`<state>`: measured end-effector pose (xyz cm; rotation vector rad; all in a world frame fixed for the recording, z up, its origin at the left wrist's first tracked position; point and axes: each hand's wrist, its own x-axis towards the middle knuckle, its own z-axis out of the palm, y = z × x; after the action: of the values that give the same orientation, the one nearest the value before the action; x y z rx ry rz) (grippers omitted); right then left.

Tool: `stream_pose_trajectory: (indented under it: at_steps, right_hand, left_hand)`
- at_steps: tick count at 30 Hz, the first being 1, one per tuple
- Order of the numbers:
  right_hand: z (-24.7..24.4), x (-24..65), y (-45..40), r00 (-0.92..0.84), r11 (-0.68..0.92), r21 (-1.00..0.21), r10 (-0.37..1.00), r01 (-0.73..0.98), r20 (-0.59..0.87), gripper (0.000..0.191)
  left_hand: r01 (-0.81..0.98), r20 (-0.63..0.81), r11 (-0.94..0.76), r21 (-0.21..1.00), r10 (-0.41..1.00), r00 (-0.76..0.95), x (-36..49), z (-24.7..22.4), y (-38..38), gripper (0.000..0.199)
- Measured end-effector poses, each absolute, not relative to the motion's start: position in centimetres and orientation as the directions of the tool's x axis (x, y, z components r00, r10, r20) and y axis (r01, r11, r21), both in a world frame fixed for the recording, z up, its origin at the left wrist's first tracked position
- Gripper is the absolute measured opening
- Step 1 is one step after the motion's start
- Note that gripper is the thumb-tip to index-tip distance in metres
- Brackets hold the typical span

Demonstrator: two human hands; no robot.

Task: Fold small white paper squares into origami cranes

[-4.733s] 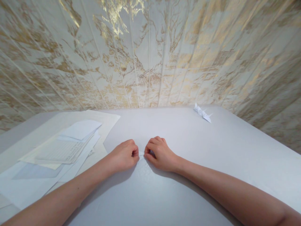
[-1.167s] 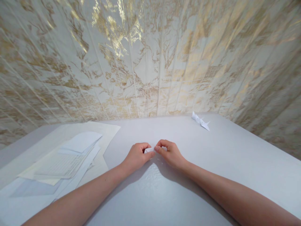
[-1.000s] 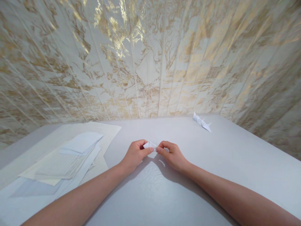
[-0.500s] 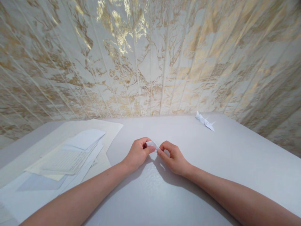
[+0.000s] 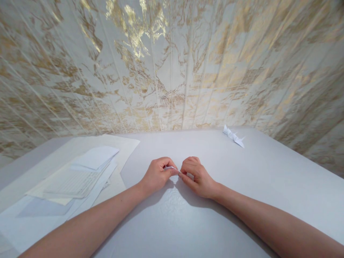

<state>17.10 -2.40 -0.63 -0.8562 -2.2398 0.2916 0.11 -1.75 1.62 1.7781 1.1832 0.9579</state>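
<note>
Left hand [image 5: 156, 176] pinching small folded paper [image 5: 169, 167], thumb against fingers; right hand [image 5: 198, 178] pinching its right tip. Paper stack [image 5: 94, 158] at left on white table [image 5: 172, 225]; paper figures [image 5: 238, 141] far right.

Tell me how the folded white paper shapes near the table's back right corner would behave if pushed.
The folded white paper shapes look very light, being thin paper, and would probably slide easily on the smooth table. Their folded form likely stiffens them somewhat. Their pointed outline suggests they would hardly roll, but could bend if pressed.

Left hand [image 5: 157, 175] pinches white paper [image 5: 169, 167], right hand [image 5: 197, 176] apparently too.
</note>
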Motion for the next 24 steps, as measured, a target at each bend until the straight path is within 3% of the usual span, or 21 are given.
stream_pose_trajectory:
  at_steps: [10, 16, 24]
  right_hand:
    - [-0.4, 17.2, -2.4, -0.521, 0.744, -0.477, 0.668, 0.467, 0.531, 0.024]
    - [-0.6, 17.1, -2.3, -0.472, 0.693, -0.574, 0.719, 0.436, 0.510, 0.026]
    - [-0.9, 17.0, -2.2, -0.427, 0.661, -0.620, 0.749, 0.423, 0.508, 0.030]
  left_hand:
    - [0.157, 0.044, -0.094, 0.983, 0.954, 0.298, -0.1, 0.6, -1.4, 0.019]
    - [0.091, 0.003, -0.033, 0.995, 0.948, 0.319, -0.1, 0.2, -1.2, 0.028]
    - [0.283, -0.071, -0.035, 0.959, 0.932, 0.355, 0.0, 0.4, -1.4, 0.022]
